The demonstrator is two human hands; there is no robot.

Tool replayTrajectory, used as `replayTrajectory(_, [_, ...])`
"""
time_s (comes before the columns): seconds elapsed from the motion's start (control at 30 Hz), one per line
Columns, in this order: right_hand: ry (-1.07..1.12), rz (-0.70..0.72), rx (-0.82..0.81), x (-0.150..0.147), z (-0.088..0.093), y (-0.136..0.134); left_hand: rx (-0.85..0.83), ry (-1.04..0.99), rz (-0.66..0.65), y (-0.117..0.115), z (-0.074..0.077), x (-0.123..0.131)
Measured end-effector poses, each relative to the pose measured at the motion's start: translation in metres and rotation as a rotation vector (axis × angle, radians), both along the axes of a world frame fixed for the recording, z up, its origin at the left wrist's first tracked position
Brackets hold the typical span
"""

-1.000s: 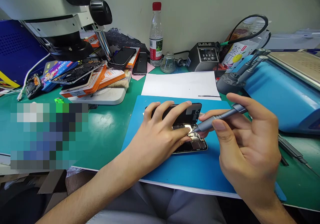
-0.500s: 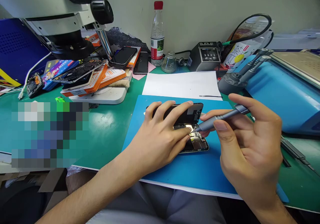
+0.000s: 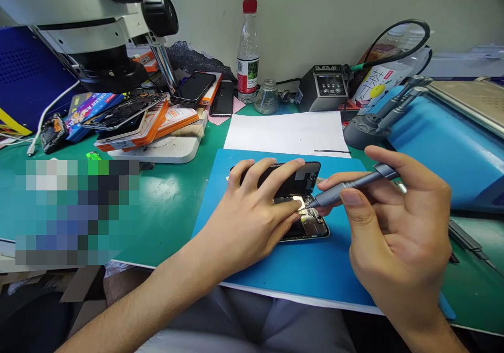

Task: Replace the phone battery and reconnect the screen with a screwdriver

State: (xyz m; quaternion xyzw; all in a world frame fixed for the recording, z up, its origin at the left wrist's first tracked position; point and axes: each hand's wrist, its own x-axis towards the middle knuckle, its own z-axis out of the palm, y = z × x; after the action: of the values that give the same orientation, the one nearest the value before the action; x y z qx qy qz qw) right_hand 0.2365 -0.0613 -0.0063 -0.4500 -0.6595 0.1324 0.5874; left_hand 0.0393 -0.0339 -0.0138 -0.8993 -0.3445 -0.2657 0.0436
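An opened smartphone lies on a blue mat, its screen raised at the far side and its inner parts bare. My left hand is draped over it, with the upper fingers on the raised screen and the lower fingers bent into the phone body. In my right hand is a slim grey screwdriver, held between thumb and fingers and leaning down to the left. Its tip meets the phone's inside beside my left fingertips; exactly what it touches is too small to tell.
White paper with a thin dark strip lies behind the mat. A microscope overhangs stacked phones and boxes at left. Along the back stand a water bottle, a glass jar and a tool holder. Tweezers lie at right.
My right hand has shifted slightly to the right, and the screwdriver has slid a little that way with it. My left hand and the phone stay put.
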Motion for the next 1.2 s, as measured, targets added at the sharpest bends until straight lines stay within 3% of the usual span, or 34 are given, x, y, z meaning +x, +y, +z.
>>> replayTrajectory(0.73, [-0.015, -0.001, 0.021, 0.000, 0.001, 0.001, 0.003, 0.007, 0.008, 0.000, 0.000, 0.000])
replayTrajectory(0.93, [-0.032, -0.125, 0.037, 0.003, 0.000, 0.005, -0.016, 0.002, -0.004, 0.000, 0.001, 0.000])
replayTrajectory(1.2, [-0.242, -0.242, -0.004, 0.007, -0.007, 0.014, -0.017, 0.006, -0.004, 0.001, 0.001, 0.001])
